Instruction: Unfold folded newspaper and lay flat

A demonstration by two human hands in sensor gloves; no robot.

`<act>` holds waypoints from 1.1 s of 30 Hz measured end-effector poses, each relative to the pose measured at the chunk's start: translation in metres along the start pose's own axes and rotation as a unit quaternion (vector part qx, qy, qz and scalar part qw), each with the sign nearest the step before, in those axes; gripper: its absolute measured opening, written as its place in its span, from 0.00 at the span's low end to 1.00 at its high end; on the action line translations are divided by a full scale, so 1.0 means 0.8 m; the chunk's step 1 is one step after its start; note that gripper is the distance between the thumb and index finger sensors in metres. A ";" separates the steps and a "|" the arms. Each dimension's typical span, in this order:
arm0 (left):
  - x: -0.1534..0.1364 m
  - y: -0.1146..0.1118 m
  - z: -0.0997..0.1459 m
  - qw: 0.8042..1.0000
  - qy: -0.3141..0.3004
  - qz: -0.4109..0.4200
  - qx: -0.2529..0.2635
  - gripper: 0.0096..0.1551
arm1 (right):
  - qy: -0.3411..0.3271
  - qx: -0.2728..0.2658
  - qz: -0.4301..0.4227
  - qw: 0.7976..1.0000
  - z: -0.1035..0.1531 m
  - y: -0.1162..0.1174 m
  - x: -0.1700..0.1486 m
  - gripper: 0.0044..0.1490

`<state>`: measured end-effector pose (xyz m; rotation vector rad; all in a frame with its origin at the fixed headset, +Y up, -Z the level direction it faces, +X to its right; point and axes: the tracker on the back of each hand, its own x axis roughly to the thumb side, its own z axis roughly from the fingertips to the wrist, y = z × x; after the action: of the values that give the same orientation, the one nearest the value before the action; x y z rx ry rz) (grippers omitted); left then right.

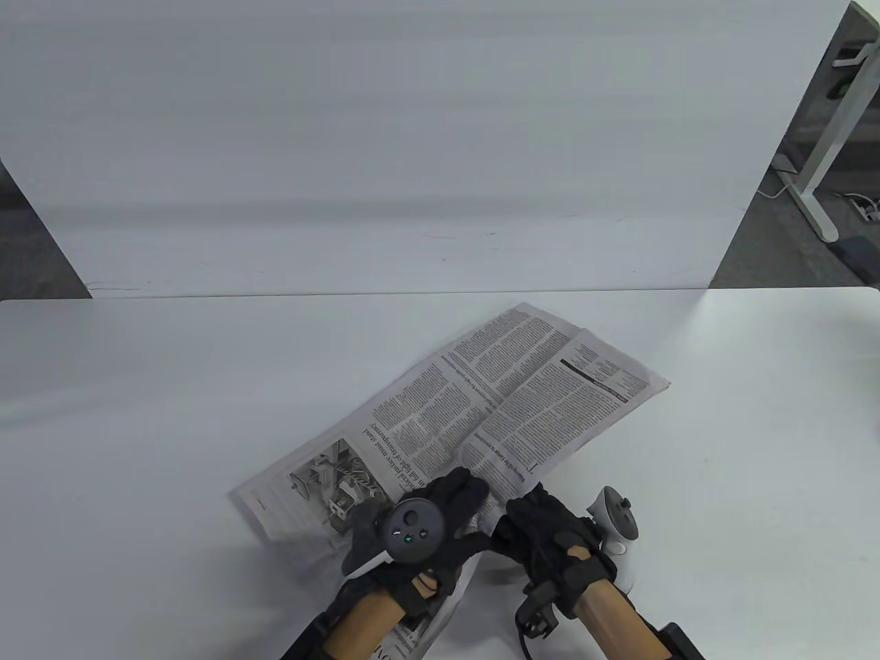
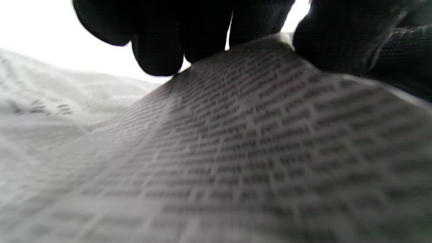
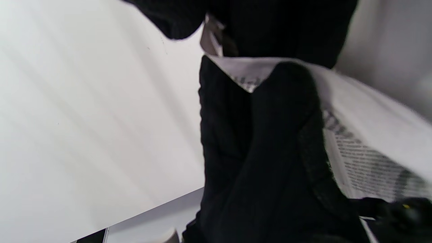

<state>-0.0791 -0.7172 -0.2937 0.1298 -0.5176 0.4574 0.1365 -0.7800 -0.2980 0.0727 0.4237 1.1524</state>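
A newspaper [image 1: 495,399] lies partly opened on the white table [image 1: 137,412], running from near my hands up to the right. My left hand [image 1: 440,512] rests on its near part, fingers on the printed page; in the left wrist view the fingertips [image 2: 158,50] press the page [image 2: 236,152]. My right hand [image 1: 543,522] grips the paper's near edge just right of the left hand. In the right wrist view the fingers [image 3: 270,135] pinch a corner of the sheet [image 3: 364,135].
A white panel [image 1: 412,172] stands upright along the table's far edge. Bare table lies to the left and right of the newspaper. A white desk leg [image 1: 818,165] stands on the floor at the far right.
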 end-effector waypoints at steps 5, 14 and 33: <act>0.007 0.004 -0.003 0.998 0.001 -0.014 0.054 0.29 | 0.002 -0.019 0.035 0.999 0.001 0.000 0.003 0.45; -0.006 0.019 -0.002 0.995 0.040 0.061 0.063 0.19 | 0.006 -0.032 0.114 0.993 0.007 0.009 0.015 0.51; -0.048 0.056 0.001 0.967 0.126 0.183 0.127 0.18 | 0.046 -0.121 0.206 0.970 0.017 -0.023 0.044 0.37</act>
<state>-0.1292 -0.6919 -0.3119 0.2211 -0.2288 0.8907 0.1697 -0.7536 -0.3008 -0.1111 0.3563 1.6157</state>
